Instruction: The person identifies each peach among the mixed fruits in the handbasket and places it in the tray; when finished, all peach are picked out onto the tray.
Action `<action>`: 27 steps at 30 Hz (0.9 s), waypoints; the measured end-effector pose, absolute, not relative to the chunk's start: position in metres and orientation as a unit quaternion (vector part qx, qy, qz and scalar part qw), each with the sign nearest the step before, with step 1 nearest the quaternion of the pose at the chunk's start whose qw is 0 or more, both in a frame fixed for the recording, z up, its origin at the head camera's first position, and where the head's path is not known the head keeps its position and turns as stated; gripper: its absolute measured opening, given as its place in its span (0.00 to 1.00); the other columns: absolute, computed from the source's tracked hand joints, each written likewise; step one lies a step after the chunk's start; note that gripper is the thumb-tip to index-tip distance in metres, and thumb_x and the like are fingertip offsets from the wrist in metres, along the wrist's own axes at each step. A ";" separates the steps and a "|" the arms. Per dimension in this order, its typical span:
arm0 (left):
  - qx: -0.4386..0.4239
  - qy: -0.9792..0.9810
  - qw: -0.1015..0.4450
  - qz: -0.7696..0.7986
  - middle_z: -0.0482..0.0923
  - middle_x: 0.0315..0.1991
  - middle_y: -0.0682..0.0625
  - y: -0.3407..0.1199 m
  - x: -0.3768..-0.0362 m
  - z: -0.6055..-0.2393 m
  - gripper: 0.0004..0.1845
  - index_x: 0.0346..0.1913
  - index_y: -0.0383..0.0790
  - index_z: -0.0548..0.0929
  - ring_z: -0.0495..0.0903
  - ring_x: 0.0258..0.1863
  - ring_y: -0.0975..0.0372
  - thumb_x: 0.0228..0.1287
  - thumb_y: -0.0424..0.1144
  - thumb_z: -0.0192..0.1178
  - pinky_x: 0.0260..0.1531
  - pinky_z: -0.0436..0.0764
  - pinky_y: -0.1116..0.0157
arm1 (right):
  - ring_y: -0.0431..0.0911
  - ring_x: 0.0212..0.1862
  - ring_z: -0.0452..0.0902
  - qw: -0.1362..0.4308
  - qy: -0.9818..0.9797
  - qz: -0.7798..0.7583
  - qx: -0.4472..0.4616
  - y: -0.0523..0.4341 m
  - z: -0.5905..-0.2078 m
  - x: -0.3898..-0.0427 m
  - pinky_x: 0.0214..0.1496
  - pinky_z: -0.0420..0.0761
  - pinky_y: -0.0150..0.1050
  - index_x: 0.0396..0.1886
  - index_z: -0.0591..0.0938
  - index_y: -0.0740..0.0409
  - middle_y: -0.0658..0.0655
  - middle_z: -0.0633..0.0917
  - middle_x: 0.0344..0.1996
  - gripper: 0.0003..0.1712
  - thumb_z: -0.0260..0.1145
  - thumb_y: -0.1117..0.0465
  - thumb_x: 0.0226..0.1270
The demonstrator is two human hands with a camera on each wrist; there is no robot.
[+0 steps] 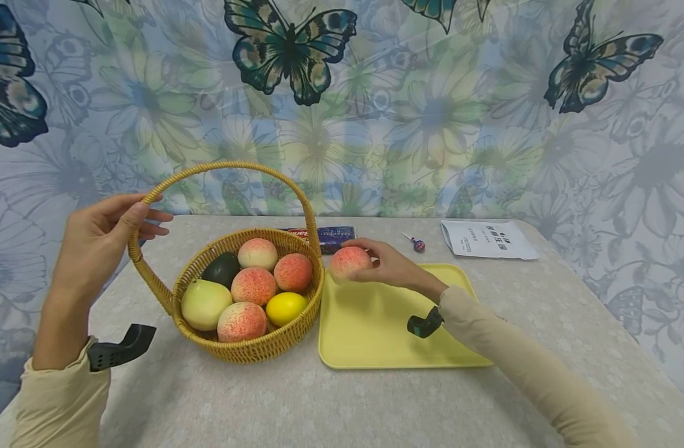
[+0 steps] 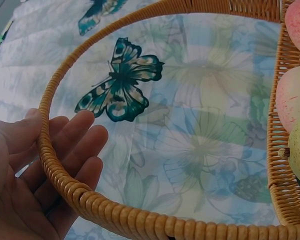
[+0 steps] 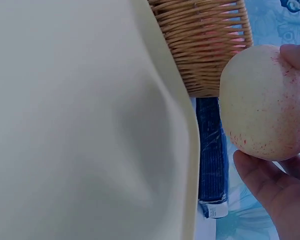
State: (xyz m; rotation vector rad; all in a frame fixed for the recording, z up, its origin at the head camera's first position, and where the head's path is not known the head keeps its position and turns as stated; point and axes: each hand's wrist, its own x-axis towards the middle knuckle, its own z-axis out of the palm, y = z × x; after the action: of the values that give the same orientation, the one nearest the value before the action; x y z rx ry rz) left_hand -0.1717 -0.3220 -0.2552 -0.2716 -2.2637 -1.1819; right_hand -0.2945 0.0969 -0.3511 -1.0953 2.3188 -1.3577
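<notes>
My right hand (image 1: pixel 395 266) grips a pink and cream peach (image 1: pixel 349 264), held above the far left corner of a yellow tray (image 1: pixel 398 356). In the right wrist view the thumb and fingers hold opposite sides of the peach (image 3: pixel 262 107). My left hand (image 1: pixel 98 242) holds the left side of the handle (image 1: pixel 230 165) of a wicker basket (image 1: pixel 252 353); in the left wrist view the handle passes between thumb and loosely bent fingers. Inside the basket lie several peaches (image 1: pixel 254 286), a yellow lemon (image 1: pixel 286 308), a dark green avocado (image 1: pixel 221 269) and a pale yellow-green pear (image 1: pixel 206 305).
Behind the basket and tray lies a dark blue spaghetti packet (image 1: pixel 336 238). A lollipop (image 1: pixel 418 246) and a white pouch (image 1: pixel 489 240) lie along the back of the table (image 1: pixel 219 404). A butterfly-printed cloth (image 1: pixel 375 124) hangs behind.
</notes>
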 end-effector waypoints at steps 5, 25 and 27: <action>-0.103 -0.845 0.284 -0.442 0.84 0.36 0.68 -0.322 -0.172 -0.255 0.16 0.58 0.36 0.78 0.83 0.31 0.73 0.72 0.37 0.52 0.28 0.77 0.79 | 0.49 0.54 0.76 0.121 0.802 -0.455 -0.367 0.101 -0.359 -0.299 0.49 0.79 0.42 0.67 0.70 0.52 0.54 0.76 0.59 0.36 0.71 0.59 0.59; -0.107 -0.842 0.279 -0.449 0.84 0.36 0.66 -0.321 -0.171 -0.255 0.16 0.58 0.36 0.78 0.84 0.32 0.72 0.72 0.36 0.52 0.28 0.78 0.78 | 0.52 0.55 0.74 0.136 0.826 -0.423 -0.345 0.100 -0.374 -0.304 0.49 0.78 0.41 0.66 0.69 0.62 0.58 0.74 0.60 0.38 0.72 0.59 0.56; -0.108 -0.842 0.277 -0.451 0.84 0.37 0.65 -0.321 -0.170 -0.255 0.16 0.59 0.37 0.78 0.84 0.32 0.72 0.72 0.36 0.53 0.28 0.78 0.78 | 0.53 0.56 0.74 0.133 0.828 -0.421 -0.347 0.100 -0.374 -0.304 0.49 0.78 0.41 0.65 0.69 0.62 0.59 0.73 0.60 0.38 0.72 0.59 0.56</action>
State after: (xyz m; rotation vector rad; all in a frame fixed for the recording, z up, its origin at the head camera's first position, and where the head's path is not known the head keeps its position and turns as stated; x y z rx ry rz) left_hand -0.1704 -0.3214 -0.2553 -0.2900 -2.2603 -1.2099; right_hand -0.3039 0.1003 -0.3739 -1.0057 2.4019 -1.2200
